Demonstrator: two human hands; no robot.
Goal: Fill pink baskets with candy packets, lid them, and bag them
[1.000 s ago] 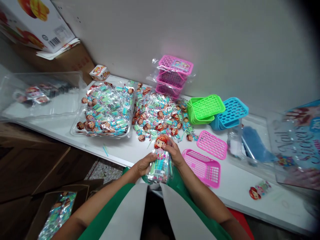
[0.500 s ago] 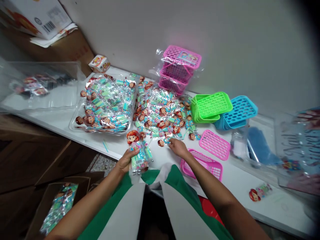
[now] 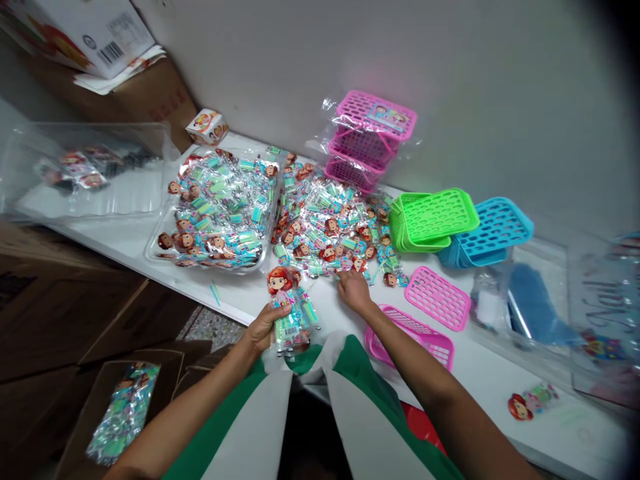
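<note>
My left hand is wrapped round a bunch of small clear packets printed with a red-haired cartoon girl, several of them overlapping. They stand roughly upright just past the front edge of the white table. My right hand has its fingers curled together at the front edge of a loose pile of the same packets. What lies between those fingertips, if anything, is too small to make out. Behind my left hand, a clear plastic tray is heaped with more packets. An open pink basket sits beneath my right forearm.
A flat pink lattice piece lies right of my right hand. Green baskets, blue baskets and bagged pink baskets stand behind. A single packet lies far right. Cardboard boxes fill the left floor.
The view has shifted slightly, moving most things a little right. My right hand has drawn slightly left relative to the pile, and a packet beside its fingertips no longer shows there. My left hand keeps its bunch.
</note>
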